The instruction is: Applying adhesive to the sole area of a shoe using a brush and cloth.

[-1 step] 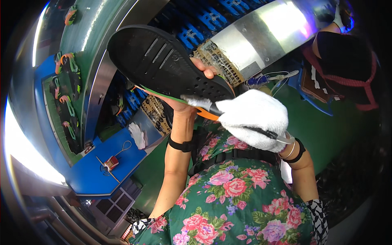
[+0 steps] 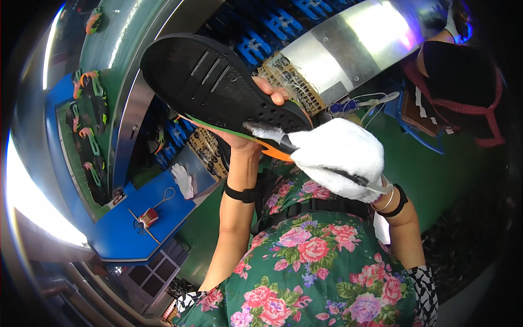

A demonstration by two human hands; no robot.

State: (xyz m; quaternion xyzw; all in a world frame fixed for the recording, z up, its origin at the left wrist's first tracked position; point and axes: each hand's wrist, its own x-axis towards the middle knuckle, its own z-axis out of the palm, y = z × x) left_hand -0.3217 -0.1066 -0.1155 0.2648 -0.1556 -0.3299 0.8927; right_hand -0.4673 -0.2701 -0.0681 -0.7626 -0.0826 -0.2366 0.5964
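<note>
A black shoe sole (image 2: 204, 82) with holes, thin slots and an orange and green rim is tilted up in front of me. My bare left hand (image 2: 248, 139) grips it, palm under the near edge and fingertips curled over the far edge. My right hand (image 2: 340, 158), in a white knitted glove, is closed around a dark-handled brush (image 2: 269, 132). The pale, wet-looking bristles touch the sole's surface beside the group of holes. Shiny wet streaks show on the sole near the bristles. Part of the brush handle is hidden inside the gloved fist.
Metal machinery with blue parts (image 2: 283, 24) runs along the far side. Several shoe uppers (image 2: 90, 136) lie on a green surface at left. On a blue table (image 2: 122, 237) are a white glove (image 2: 183, 181) and a red object (image 2: 148, 218). Another person's arm (image 2: 436, 54) shows at far right.
The brush tip has shifted slightly up across the sole. The sole has moved a little to the left; my grip on both is unchanged.
</note>
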